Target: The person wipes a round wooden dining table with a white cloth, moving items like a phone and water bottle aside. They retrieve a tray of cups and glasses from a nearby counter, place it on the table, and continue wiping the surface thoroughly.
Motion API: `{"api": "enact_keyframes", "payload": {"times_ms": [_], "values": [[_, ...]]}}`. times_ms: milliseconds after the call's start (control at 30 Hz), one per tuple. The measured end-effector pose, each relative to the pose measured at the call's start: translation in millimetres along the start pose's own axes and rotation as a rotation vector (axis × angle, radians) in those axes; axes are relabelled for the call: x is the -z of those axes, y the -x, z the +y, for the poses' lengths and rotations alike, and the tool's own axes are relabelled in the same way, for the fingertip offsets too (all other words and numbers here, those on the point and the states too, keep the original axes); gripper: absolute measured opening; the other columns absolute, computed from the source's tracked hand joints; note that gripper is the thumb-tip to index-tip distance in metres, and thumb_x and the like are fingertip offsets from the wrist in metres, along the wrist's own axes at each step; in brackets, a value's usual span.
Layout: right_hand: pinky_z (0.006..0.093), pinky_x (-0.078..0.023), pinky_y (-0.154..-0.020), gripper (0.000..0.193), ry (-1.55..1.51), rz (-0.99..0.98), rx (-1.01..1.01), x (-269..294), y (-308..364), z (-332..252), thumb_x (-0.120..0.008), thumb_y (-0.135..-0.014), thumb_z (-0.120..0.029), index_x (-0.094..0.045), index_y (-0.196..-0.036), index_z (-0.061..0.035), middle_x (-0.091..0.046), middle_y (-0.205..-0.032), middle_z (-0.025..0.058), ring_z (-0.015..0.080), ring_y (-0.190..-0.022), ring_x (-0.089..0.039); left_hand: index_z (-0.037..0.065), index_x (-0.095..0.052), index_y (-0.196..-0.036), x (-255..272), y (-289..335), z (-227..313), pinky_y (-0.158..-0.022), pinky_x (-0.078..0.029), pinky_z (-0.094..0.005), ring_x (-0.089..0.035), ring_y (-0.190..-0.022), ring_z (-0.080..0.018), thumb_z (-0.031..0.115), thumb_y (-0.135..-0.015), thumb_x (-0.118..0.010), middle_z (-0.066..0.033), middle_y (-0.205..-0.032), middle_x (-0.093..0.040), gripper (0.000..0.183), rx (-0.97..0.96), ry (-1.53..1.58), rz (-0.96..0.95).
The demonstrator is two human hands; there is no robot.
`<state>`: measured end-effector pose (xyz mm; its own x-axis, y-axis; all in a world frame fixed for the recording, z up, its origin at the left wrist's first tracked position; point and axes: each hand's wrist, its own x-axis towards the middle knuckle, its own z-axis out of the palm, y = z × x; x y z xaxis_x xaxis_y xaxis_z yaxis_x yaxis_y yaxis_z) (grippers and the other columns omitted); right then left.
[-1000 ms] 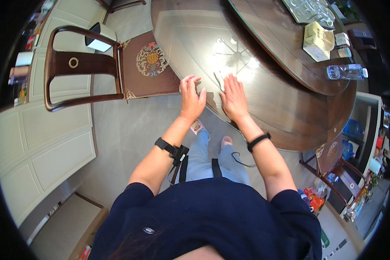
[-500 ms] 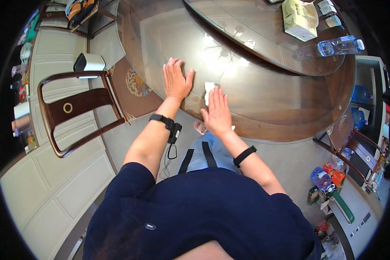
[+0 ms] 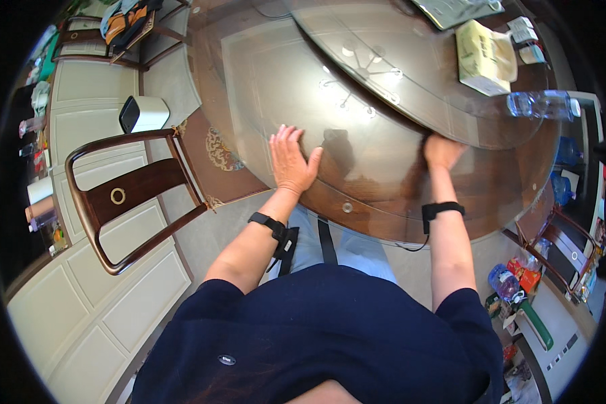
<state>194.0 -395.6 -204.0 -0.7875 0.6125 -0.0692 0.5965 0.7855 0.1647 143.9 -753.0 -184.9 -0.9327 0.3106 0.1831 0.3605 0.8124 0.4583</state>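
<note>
My left hand [image 3: 293,161] lies on the glass-covered dark wooden table [image 3: 384,195] near its front edge, fingers stretched and holding nothing. Farther right, my right hand [image 3: 443,153] reaches to the rim of the raised glass turntable [image 3: 424,74]. Its fingers are blurred and partly hidden, so whether they grip anything does not show. No white tissue is visible at this moment. Both wrists carry black bands.
On the turntable stand a yellow tissue box [image 3: 478,64] and a clear plastic bottle [image 3: 539,105] lying on its side. A wooden chair [image 3: 135,188] is at the left, with a white bin [image 3: 148,113] behind it. Bottles and boxes [image 3: 512,283] crowd the lower right.
My right hand has swept right across the table from the middle to the turntable's rim. The white tissue by its fingers is out of sight. My left hand stays flat on the table.
</note>
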Motion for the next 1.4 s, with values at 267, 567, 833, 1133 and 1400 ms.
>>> {"api": "enact_keyframes", "payload": {"times_ms": [267, 567, 833, 1133, 1400], "values": [[0.0519, -0.029, -0.113, 0.063, -0.601, 0.153, 0.383, 44.4, 2.4, -262.6, -0.048, -0.097, -0.041, -0.044, -0.140, 0.0037, -0.046, -0.144, 0.0252, 0.0412, -0.134, -0.042, 0.005, -0.045, -0.129, 10.2, 1.8, -11.1, -0.115, -0.020, -0.0569, -0.037, -0.133, -0.0389, 0.042, -0.088, -0.062, -0.0185, -0.132, -0.045, 0.058, -0.057, 0.345, -0.047], [0.0494, -0.021, -0.119, 0.069, -0.448, 0.007, 0.762, 48.0, 120.4, -243.8, -0.058, -0.094, -0.031, -0.031, -0.148, 0.0035, -0.027, -0.156, 0.0239, 0.0379, -0.145, -0.027, 0.003, -0.046, -0.126, 71.6, -32.6, -110.1, -0.113, -0.022, -0.0573, -0.039, -0.130, -0.0388, 0.027, -0.091, -0.060, -0.0190, -0.127, -0.047, 0.044, -0.043, 0.322, 0.116], [0.0512, -0.018, -0.119, 0.070, -0.364, 0.133, -0.090, 45.1, 79.2, -219.1, -0.050, -0.097, -0.037, -0.029, -0.147, 0.0081, -0.027, -0.154, 0.0303, 0.0424, -0.145, -0.023, 0.005, -0.046, -0.127, 53.6, -127.9, -171.7, -0.116, -0.018, -0.0558, -0.036, -0.134, -0.0367, 0.033, -0.090, -0.061, -0.0162, -0.130, -0.046, 0.049, -0.048, 0.113, 0.105], [0.0501, -0.022, -0.117, 0.069, -0.457, -0.031, 0.461, 64.4, 152.3, -249.9, -0.061, -0.088, -0.023, -0.033, -0.146, 0.0028, -0.035, -0.150, 0.0270, 0.0414, -0.140, -0.032, 0.005, -0.047, -0.126, 52.3, -131.6, -174.1, -0.117, -0.018, -0.0538, -0.034, -0.136, -0.0360, 0.036, -0.090, -0.061, -0.0163, -0.130, -0.047, 0.050, -0.059, 0.109, 0.063], [0.0518, -0.011, -0.120, 0.078, -0.389, 0.071, -0.311, 35.9, 56.0, -254.4, -0.046, -0.097, -0.043, -0.022, -0.148, 0.0122, -0.022, -0.155, 0.0330, 0.0443, -0.146, -0.017, 0.003, -0.048, -0.126, 54.6, -131.6, -170.1, -0.115, -0.021, -0.0543, -0.037, -0.134, -0.0371, 0.038, -0.090, -0.060, -0.0177, -0.131, -0.047, 0.051, -0.027, 0.089, 0.016]]}}
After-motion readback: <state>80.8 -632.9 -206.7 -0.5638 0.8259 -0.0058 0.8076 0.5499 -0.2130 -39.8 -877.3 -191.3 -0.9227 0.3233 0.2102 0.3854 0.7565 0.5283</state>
